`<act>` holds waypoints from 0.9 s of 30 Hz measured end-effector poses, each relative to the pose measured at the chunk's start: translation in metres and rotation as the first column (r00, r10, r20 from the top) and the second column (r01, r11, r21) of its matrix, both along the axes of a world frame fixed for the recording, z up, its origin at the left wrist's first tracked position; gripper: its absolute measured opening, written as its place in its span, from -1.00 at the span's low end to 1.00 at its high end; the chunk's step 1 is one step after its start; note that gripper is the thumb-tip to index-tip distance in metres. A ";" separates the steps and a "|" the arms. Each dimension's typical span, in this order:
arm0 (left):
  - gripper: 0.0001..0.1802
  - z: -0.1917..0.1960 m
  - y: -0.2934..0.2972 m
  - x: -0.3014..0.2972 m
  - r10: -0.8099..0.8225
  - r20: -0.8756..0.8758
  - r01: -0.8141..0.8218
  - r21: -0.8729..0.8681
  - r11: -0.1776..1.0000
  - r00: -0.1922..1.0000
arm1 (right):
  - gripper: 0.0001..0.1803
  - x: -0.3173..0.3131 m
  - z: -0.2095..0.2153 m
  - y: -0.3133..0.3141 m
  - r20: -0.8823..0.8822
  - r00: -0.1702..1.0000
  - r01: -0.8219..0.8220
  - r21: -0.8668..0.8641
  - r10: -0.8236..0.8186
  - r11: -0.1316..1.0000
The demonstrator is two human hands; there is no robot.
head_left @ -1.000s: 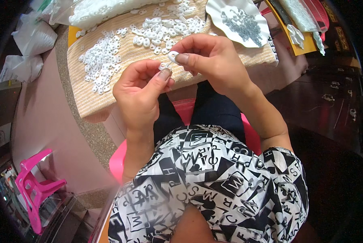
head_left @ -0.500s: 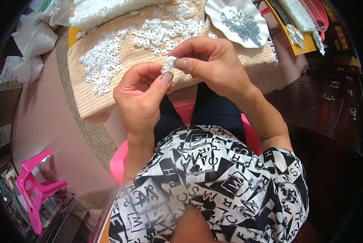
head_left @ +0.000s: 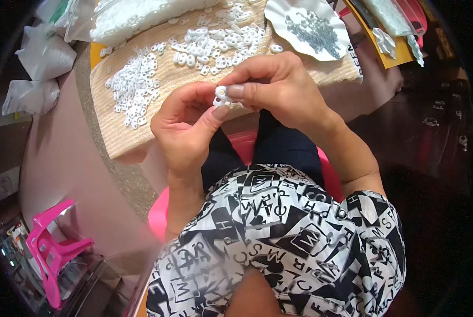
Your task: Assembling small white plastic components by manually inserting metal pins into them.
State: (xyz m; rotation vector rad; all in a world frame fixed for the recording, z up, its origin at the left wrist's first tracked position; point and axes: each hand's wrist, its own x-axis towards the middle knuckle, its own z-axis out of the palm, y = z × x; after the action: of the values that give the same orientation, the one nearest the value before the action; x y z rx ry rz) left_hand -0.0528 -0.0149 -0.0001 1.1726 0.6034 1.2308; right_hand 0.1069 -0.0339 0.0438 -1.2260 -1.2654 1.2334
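Observation:
Over the near edge of a striped tan cloth [head_left: 115, 134], my two hands meet on small white plastic pieces [head_left: 221, 94] with holes. My left hand [head_left: 183, 127] grips the lower piece between thumb and fingers. From the right, my right hand [head_left: 281, 87] pinches the upper piece, which sits against the lower one; my fingertips partly cover both, and whether they are joined cannot be made out. On the cloth beyond lie a pile of small two-holed white pieces [head_left: 133, 87] at left and a spread of rounder white pieces [head_left: 215, 45] in the middle.
A white wavy-rimmed plate [head_left: 275, 15] with small grey parts [head_left: 316, 33] stands at the back right. A clear container of white pieces [head_left: 133, 21] is at the back left. White bags [head_left: 43, 53] hang at far left, above a pink stool [head_left: 54, 251].
The upper white piece has come down and turned against the lower one. My right hand has moved slightly lower, and the view has shifted a little.

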 end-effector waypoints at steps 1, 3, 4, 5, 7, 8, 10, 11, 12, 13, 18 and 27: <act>-0.69 -0.001 0.000 0.000 -0.006 -0.004 0.006 0.002 1.000 1.000 | -0.87 0.001 0.000 0.000 0.012 1.000 -0.017 -0.033 0.017 0.999; -0.65 -0.003 0.001 0.001 -0.056 0.069 0.054 0.024 0.998 0.996 | -0.87 0.003 0.000 0.000 0.021 0.999 -0.027 -0.064 0.029 0.998; -0.65 -0.004 0.002 0.001 -0.062 0.066 0.061 0.025 0.998 0.996 | -0.88 0.005 -0.001 0.001 0.009 0.998 -0.054 -0.091 0.055 0.994; -0.66 -0.006 0.004 0.001 -0.081 0.056 0.076 0.085 0.993 0.995 | -0.88 0.005 -0.001 0.000 -0.004 0.997 -0.082 -0.116 0.082 0.990; -0.67 -0.008 0.006 0.001 -0.098 0.043 0.090 0.145 0.985 0.994 | -0.89 0.004 -0.001 0.000 -0.019 0.997 -0.078 -0.088 0.077 0.993; -0.69 -0.009 0.006 0.000 -0.101 0.042 0.093 0.166 0.982 0.994 | -0.90 0.004 -0.002 0.000 -0.030 0.997 -0.076 -0.061 0.074 0.995; -0.71 -0.012 0.008 0.002 -0.109 0.040 0.100 0.186 0.977 0.993 | -0.91 0.005 -0.004 0.001 -0.008 0.997 -0.076 -0.061 0.076 0.995; -0.72 -0.013 0.008 0.004 -0.105 0.059 0.091 0.207 0.974 0.993 | -0.91 0.006 -0.005 0.001 0.015 0.997 -0.080 -0.061 0.081 0.995; -0.72 -0.013 0.008 0.005 -0.100 0.077 0.080 0.228 0.970 0.992 | -0.91 0.006 -0.005 0.001 0.014 0.997 -0.079 -0.061 0.080 0.995; -0.72 -0.014 0.008 0.004 -0.101 0.076 0.081 0.227 0.970 0.992 | -0.92 0.005 -0.006 0.001 0.017 0.996 -0.092 -0.054 0.093 0.994; -0.75 -0.014 0.008 0.004 -0.077 0.060 0.061 0.233 0.971 0.995 | -0.92 0.003 -0.005 0.000 0.004 0.995 -0.101 -0.070 0.102 0.992; -0.79 -0.021 0.007 0.007 -0.040 0.027 0.032 0.228 0.973 0.999 | -0.92 0.003 -0.009 -0.001 0.106 0.988 -0.114 -0.014 0.115 0.993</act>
State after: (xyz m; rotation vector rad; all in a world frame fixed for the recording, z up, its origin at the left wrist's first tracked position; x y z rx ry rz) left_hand -0.0462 -0.0078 -0.0207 1.3456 0.4230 1.3101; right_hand 0.1098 -0.0345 0.0348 -1.2531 -1.4272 1.2701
